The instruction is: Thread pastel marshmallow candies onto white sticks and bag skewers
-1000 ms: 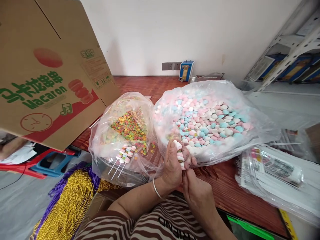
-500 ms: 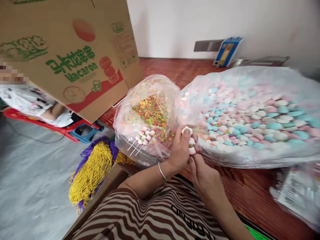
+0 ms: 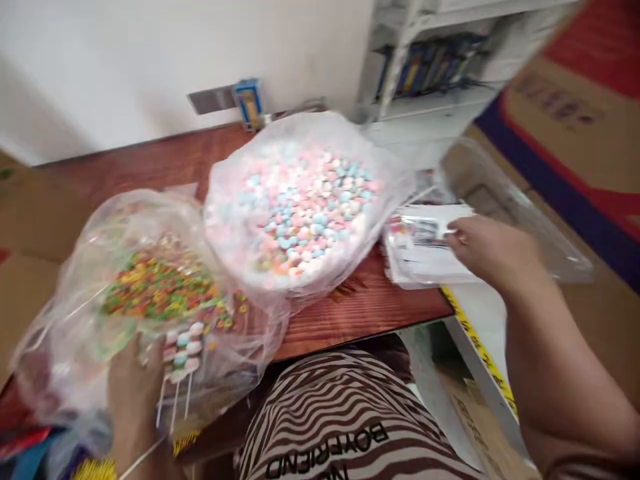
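Observation:
My left hand (image 3: 133, 380) is low on the left, beside a group of marshmallow skewers (image 3: 183, 350) on white sticks, which lie on a clear plastic bag. Motion blur smears its fingers, so I cannot tell their hold. Behind them, small ring-shaped candies (image 3: 155, 283) in orange, yellow and green fill the open bag (image 3: 75, 300). My right hand (image 3: 493, 253) reaches to the right over a stack of white packets (image 3: 425, 260) in clear plastic. Its fingertips are pinched at a small white thing that is too blurred to name.
A large plastic bag (image 3: 225, 180) of pink, white and blue marshmallows lies mid-table. Cardboard boxes stand at the right (image 3: 575, 133) and left (image 3: 35, 220). A blue box (image 3: 249, 103) is against the wall, and a white shelf (image 3: 430, 100) stands behind. The red-brown table (image 3: 320, 323) ends near my body.
My view has swung right. My hands, together on a marshmallow skewer before, are now far apart: the left beside the laid-down skewers, the right at the white packets.

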### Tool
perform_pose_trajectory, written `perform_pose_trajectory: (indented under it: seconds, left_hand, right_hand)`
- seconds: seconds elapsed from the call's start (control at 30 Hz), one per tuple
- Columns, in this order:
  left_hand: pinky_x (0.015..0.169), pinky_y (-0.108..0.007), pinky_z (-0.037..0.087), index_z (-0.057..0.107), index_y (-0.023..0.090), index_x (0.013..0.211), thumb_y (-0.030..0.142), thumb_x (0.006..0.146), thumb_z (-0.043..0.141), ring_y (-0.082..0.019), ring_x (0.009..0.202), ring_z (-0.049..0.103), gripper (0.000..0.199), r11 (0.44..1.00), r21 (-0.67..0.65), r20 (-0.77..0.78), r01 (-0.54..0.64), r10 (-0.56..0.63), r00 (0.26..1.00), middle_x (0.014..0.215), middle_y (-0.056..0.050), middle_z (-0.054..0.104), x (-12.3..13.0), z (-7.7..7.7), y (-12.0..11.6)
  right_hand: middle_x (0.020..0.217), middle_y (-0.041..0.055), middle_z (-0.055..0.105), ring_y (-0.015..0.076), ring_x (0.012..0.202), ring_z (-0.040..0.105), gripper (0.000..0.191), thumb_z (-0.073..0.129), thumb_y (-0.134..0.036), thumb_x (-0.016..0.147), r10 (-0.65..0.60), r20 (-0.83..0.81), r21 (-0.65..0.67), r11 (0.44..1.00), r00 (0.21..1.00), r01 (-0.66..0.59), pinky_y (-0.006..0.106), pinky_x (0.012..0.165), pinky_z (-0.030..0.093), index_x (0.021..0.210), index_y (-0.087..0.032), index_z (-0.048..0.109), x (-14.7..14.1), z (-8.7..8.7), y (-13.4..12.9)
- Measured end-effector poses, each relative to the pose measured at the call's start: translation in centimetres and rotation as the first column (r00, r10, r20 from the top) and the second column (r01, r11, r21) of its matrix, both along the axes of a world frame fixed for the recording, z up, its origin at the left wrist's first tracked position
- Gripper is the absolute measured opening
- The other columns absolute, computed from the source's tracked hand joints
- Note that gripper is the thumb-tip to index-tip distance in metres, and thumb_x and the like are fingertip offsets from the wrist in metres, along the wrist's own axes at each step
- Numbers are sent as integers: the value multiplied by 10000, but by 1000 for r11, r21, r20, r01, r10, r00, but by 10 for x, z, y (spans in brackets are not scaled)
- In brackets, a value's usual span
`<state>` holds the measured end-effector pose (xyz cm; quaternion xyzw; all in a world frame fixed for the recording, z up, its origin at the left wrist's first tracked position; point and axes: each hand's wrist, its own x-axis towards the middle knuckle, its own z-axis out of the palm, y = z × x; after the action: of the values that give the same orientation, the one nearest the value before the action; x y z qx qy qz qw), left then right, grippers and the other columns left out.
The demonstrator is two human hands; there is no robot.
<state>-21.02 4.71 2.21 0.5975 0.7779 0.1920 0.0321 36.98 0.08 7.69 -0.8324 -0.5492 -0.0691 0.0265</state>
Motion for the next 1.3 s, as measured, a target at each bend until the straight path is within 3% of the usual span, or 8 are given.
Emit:
perform_pose_trajectory:
  seconds: [0.13,0.23,0.4,0.5,0.57,0.8,1.0,1.3]
  left_hand:
    - [1041,-740,478,654,416,1273,455,913,540,-497,1308,560,379,958,271,-85,99,-78,993,1123,-109,728,34,15,2]
    - [1063,-689,502,669,448,1248,484,925,558,-437,1269,617,344,915,345,-47,211,-208,977,1205,-26,733,68,25,10]
    - [1026,-571,552,749,264,1061,539,917,609,-348,1143,700,340,829,453,-18,328,-359,933,1122,-52,772,102,25,29]
    - [1001,-474,557,757,192,1031,473,924,636,-300,1085,714,324,777,465,17,423,-486,874,1098,-104,772,122,22,30]
    - [994,-430,554,755,187,1045,415,937,639,-263,1062,713,277,762,440,114,475,-572,813,1099,-96,768,145,24,23]
    - [923,-333,576,771,225,1093,284,935,680,-195,994,725,192,644,324,654,693,-682,328,1081,-60,784,246,35,-4]
    - [949,-340,573,780,229,1078,251,904,719,-199,1014,724,186,700,379,784,606,-591,192,1081,-56,788,267,40,-7]
    - [770,-281,598,795,208,906,312,824,806,-152,785,715,133,813,327,908,483,-411,77,870,-25,773,264,41,1]
  right_hand:
    - [928,113,777,208,752,640,108,668,-215,893,126,-151,-358,917,980,-173,298,641,414,906,-177,769,19,-12,20]
    - [931,151,771,217,806,653,185,592,-128,918,132,-157,-374,909,979,-183,303,658,373,908,-126,777,14,-19,25]
    - [1005,134,778,236,882,684,270,518,-117,947,108,-146,-345,926,983,-153,301,666,358,962,-157,785,17,-15,11]
    - [1211,138,738,254,1008,666,383,445,-63,954,154,-68,-224,960,986,-166,327,756,391,1160,-171,749,5,-8,-5]
    - [1107,130,754,255,978,653,439,430,-32,948,226,86,-8,974,970,-226,353,824,391,1265,-160,706,-15,-3,-14]
    - [884,78,731,238,829,572,343,483,-62,974,440,329,395,739,835,-546,368,832,394,1225,-141,703,-93,0,-14]
    - [916,86,729,240,870,570,299,493,-117,1015,592,254,443,631,765,-637,380,895,409,1253,-131,673,-126,-8,-4]
    - [893,89,740,218,818,674,300,439,-145,1047,706,8,540,593,709,-597,336,738,497,1265,-104,641,-155,-19,7]
